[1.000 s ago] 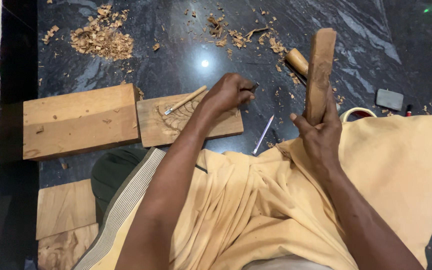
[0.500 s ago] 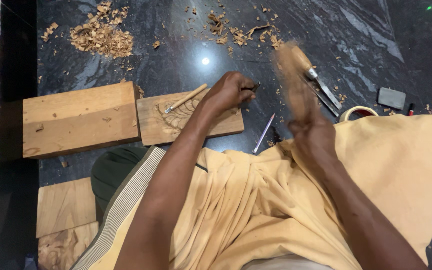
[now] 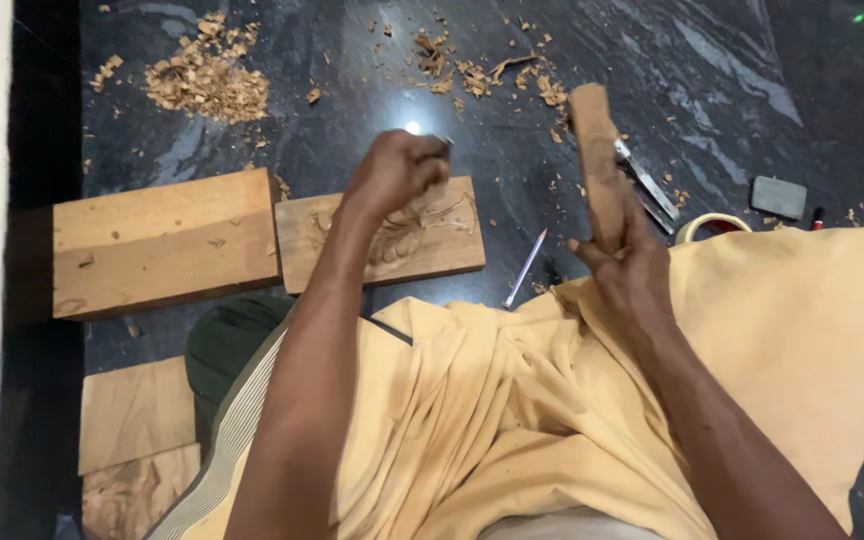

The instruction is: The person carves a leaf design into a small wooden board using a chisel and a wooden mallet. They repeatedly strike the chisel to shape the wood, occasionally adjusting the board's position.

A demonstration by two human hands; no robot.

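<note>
My left hand (image 3: 397, 170) is closed in a fist above a small carved wooden board (image 3: 437, 245) that lies flat on the dark stone floor. A dark tool end sticks out at the top of the fist; the rest of the chisel is hidden. My right hand (image 3: 632, 275) grips a wooden mallet (image 3: 592, 150) by its lower end. The mallet stands nearly upright, to the right of the board and apart from it.
A larger plain plank (image 3: 162, 240) abuts the carved board on its left. A pencil (image 3: 527, 268), metal chisels (image 3: 647, 185), a grey stone block (image 3: 779, 197) and wood shavings (image 3: 207, 80) lie on the floor. More wood pieces (image 3: 137, 415) sit lower left. Yellow cloth (image 3: 512, 420) covers my lap.
The mallet swung down toward the left hand and is raised upright again. My left hand has lifted off the board, and the chisel that lay across the board is no longer seen there.
</note>
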